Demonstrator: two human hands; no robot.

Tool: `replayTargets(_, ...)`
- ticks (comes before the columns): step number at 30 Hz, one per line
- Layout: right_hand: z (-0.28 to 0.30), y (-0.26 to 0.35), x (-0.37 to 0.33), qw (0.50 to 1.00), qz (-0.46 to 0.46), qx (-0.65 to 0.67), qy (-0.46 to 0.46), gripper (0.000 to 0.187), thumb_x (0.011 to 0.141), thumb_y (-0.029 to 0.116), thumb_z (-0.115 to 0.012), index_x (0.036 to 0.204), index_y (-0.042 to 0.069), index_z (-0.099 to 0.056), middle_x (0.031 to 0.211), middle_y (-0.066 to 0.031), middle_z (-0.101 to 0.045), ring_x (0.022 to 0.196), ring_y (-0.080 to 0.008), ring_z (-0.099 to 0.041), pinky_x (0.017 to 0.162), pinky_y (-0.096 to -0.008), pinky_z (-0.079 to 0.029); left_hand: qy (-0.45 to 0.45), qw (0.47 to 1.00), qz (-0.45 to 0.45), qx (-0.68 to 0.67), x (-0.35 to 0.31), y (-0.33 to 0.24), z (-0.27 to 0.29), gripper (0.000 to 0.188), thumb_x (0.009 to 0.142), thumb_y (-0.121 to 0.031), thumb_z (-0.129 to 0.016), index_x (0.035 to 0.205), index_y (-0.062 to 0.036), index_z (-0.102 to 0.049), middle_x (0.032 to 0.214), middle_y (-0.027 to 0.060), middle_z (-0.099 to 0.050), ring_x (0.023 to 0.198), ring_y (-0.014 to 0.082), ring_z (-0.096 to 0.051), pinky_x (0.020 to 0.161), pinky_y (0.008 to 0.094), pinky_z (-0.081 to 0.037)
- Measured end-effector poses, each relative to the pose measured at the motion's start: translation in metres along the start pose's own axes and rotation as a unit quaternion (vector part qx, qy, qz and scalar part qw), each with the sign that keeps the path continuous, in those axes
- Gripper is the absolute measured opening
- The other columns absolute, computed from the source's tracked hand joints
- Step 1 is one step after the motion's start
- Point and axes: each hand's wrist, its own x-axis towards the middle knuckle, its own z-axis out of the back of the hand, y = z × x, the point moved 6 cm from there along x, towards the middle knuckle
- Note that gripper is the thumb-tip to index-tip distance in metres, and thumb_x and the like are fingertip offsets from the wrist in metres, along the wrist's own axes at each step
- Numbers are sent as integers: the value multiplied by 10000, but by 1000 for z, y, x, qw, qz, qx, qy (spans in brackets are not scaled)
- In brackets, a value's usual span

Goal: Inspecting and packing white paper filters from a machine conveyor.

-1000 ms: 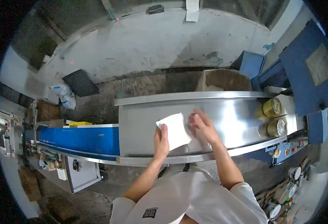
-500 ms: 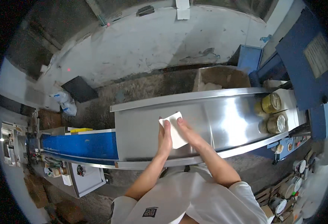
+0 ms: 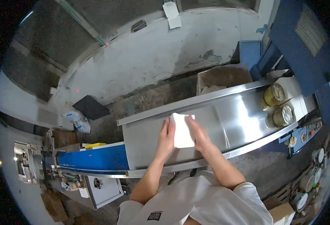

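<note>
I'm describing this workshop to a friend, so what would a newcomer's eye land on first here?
Probably the white paper, held between the left hand and right hand above the shiny metal table. Next, the bright blue surface at the table's left end stands out. Two yellowish, jar-like things sit near its right end.

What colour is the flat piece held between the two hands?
The flat piece is white; the head view shows it best.

Paper (image 3: 183,132) between hands (image 3: 166,135) — counter (image 3: 144,138) beneath, belt (image 3: 97,159) left, jars (image 3: 283,115) right
</note>
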Motion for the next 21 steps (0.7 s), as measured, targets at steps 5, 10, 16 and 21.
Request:
replayTargets(5, 17, -12, -1, 983, -39, -176, -44, 822, 936, 553, -501, 1467, -17, -242, 1272, -147, -542, 1080, -246, -567, 900, -384, -465, 73, 966, 170, -183, -6, 34, 4, 715, 965, -593, -383, 1344, 6, -477, 1289, 138, -552, 1186, 222, -520, 1012, 336, -393)
replayTargets(10, 8, -8, -19, 930, -97, -356, 8, 852, 908, 625, -485, 1499, 76, -209, 1436, -146, -391, 1263, -269, -438, 968, -421, -427, 101, 959, 151, -216, -10, 62, 17, 728, 964, -589, -394, 1359, 20, -454, 1291, 128, -553, 1195, 213, -515, 1013, 333, -391)
replayTargets(16, 15, -9, -14, 926, -36, -377, 13, 725, 943, 580, -458, 1488, 129, -299, 1504, -103, -325, 1343, -249, -351, 1057, -408, -344, 41, 974, 47, -216, -10, 97, 39, 674, 990, -469, -451, 1433, 28, -349, 1393, 126, -467, 1264, 202, -443, 1064, 322, -337)
replayTargets(21, 21, -9, -5, 875, 52, -479, 49, 624, 990, 460, -447, 1447, 46, -351, 1481, -173, -364, 1346, -277, -373, 1093, -363, -306, 60, 993, 19, -97, -16, 48, 34, 580, 1002, -394, -466, 1417, 4, -388, 1401, 121, -461, 1295, 195, -412, 1083, 309, -309)
